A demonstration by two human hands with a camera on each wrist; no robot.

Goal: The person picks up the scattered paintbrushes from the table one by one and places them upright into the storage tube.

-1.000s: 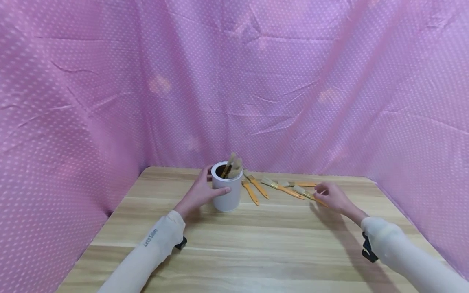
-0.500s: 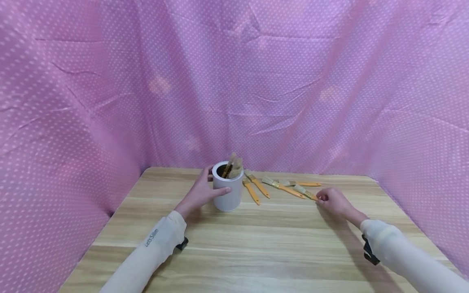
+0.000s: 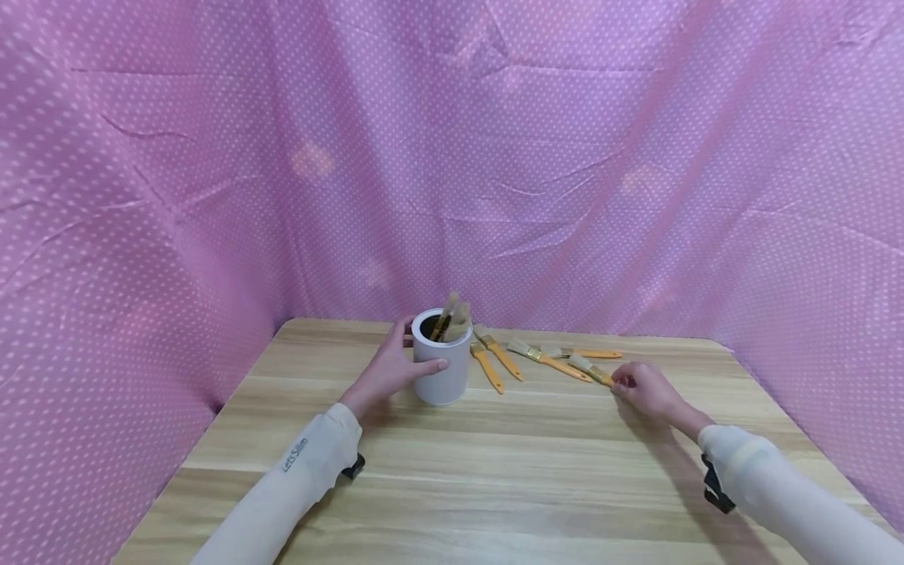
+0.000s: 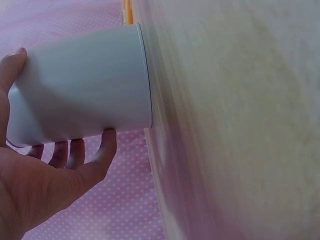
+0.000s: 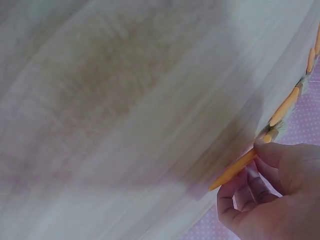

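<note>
Pink dotted curtain (image 3: 537, 157) behind wooden table (image 3: 452, 486)

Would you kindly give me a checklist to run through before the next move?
1. Left hand on the white can: ok, gripping its side.
2. Can upright on the table: ok.
3. Room in the can: ok, a dark gap shows beside the brushes inside.
4. Right hand on the held brush: ok, pinching it.
5. Held brush lifted off the table: cannot tell.

We saw a dotted pink-purple cloth (image 3: 537, 157) hanging, creased, behind the surface (image 3: 508, 486) and along both its sides. We noticed faint orange patches (image 3: 312, 161) on the cloth and streaky pale wood grain across the surface.
</note>
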